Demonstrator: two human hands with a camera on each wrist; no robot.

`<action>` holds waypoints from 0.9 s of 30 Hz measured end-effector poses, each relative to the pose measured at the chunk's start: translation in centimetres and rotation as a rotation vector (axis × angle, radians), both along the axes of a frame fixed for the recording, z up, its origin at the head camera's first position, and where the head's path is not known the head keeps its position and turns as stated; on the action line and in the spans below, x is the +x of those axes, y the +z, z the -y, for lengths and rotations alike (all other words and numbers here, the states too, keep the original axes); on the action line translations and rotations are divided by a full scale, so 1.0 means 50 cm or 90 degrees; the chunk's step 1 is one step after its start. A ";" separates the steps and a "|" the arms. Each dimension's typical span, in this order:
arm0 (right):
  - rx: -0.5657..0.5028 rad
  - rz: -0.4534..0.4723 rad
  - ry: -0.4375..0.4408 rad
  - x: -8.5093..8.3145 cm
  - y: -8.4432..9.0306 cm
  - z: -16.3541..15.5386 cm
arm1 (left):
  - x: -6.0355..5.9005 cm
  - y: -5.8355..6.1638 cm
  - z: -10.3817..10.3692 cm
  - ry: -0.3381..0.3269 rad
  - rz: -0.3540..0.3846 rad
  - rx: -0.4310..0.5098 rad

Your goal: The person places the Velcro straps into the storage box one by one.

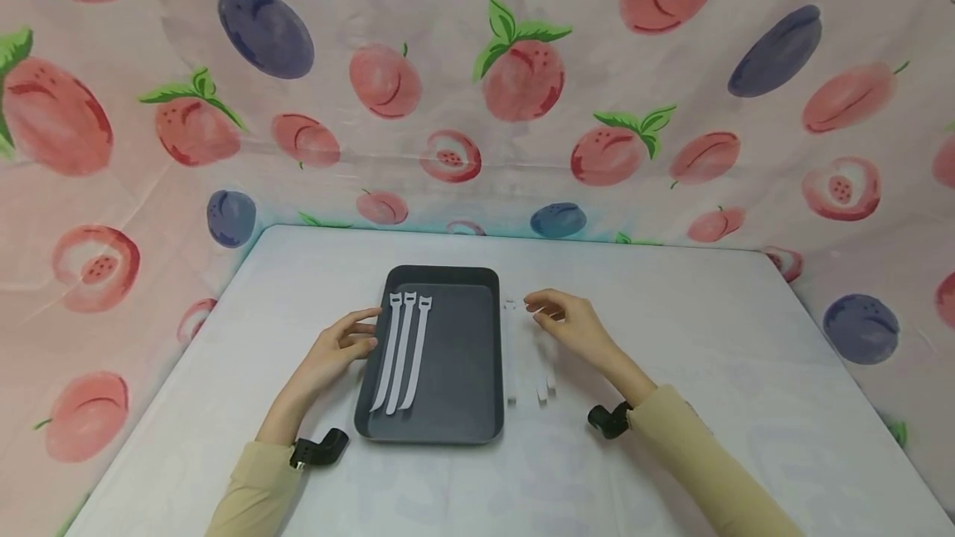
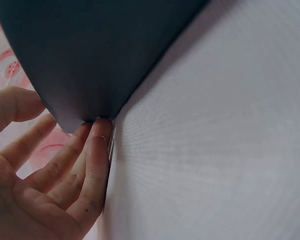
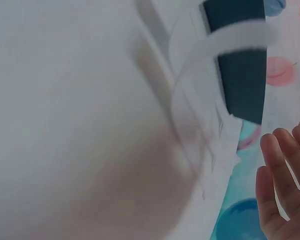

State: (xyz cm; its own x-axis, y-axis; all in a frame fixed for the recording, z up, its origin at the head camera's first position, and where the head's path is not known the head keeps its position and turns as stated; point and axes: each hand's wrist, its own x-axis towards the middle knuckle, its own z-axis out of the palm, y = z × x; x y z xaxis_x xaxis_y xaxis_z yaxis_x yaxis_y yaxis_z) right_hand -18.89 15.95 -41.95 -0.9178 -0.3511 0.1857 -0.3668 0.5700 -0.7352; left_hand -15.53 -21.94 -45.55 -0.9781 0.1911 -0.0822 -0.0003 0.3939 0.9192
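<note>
A dark grey rectangular tray [image 1: 466, 355] holds three white hook-and-loop cable ties [image 1: 418, 346], side by side at its left. My left hand [image 1: 339, 350] rests against the tray's left side; the left wrist view has its fingers [image 2: 97, 160] touching the outer wall. Right of the tray, several more white cable ties [image 1: 511, 355] lie on the table, their tail ends curled up. Over the slotted heads of these ties hovers my right hand [image 1: 570, 321], thumb and index apart. In the right wrist view, the fingers [image 3: 275, 155] are extended and a curled tie [image 3: 230, 40] looks blurred.
A white cloth covers the table [image 1: 709, 338]. Behind it and at the sides hangs a fruit-printed curtain [image 1: 462, 89]. A black wrist camera [image 1: 321, 447] is strapped to the left wrist, and another black camera [image 1: 610, 419] to the right.
</note>
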 end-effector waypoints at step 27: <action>0.050 0.031 -0.100 -0.034 -0.046 -0.075 | 0.000 0.001 0.002 0.001 0.001 0.001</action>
State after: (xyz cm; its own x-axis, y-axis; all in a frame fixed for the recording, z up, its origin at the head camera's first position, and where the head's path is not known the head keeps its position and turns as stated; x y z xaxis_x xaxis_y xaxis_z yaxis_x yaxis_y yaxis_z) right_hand -20.59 19.71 -44.26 -0.9698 -0.2143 0.1168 -0.2333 0.6738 -0.7012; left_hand -15.51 -22.03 -45.49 -0.9783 0.1895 -0.0835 -0.0024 0.3931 0.9195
